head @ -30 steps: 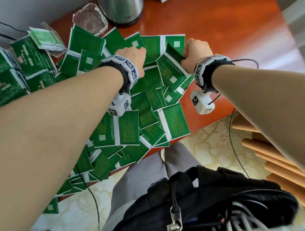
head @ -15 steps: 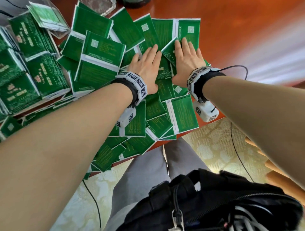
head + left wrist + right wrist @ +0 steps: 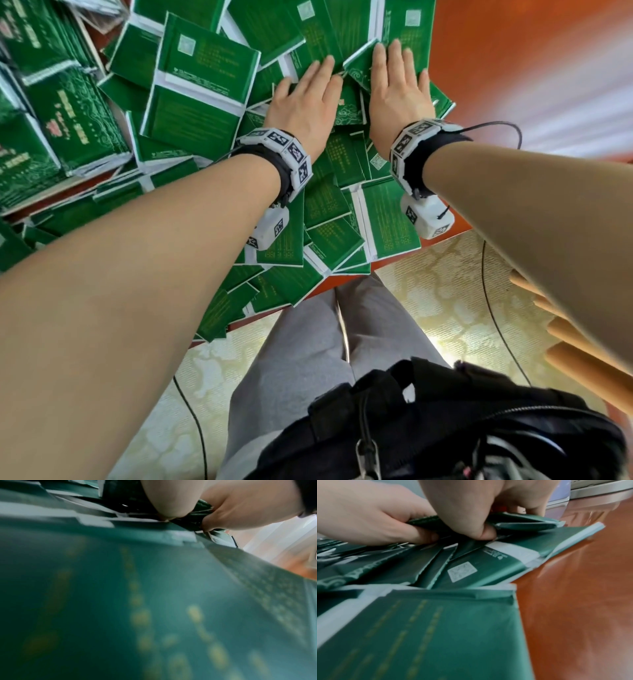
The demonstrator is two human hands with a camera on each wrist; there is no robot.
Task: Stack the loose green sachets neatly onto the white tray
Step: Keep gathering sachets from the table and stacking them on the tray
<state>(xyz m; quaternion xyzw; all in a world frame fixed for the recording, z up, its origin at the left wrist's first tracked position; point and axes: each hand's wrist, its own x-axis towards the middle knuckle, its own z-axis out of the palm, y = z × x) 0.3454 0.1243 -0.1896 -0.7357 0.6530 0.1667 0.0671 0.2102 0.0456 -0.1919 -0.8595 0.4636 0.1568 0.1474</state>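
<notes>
Green sachets (image 3: 202,102) lie in a loose heap across a red-brown table (image 3: 513,68) as a person leans in with both hands. A second ago both hands were closed into fists at the far side of the heap; now the left hand (image 3: 305,102) and right hand (image 3: 399,92) lie side by side, palms down, fingers stretched out over the sachets. The right wrist view shows the thumbs tucked under, each pinching a sachet edge (image 3: 522,522), so both hands appear clamped on a small bundle rather than simply pressing it flat. The head camera has also come closer, the heap filling more of the view. The change suggests a gathering step: a batch is being squared up and lifted from the heap. No white tray is in sight at this moment, so stacking there has yet to follow; neater piles (image 3: 51,120) sit to the left
</notes>
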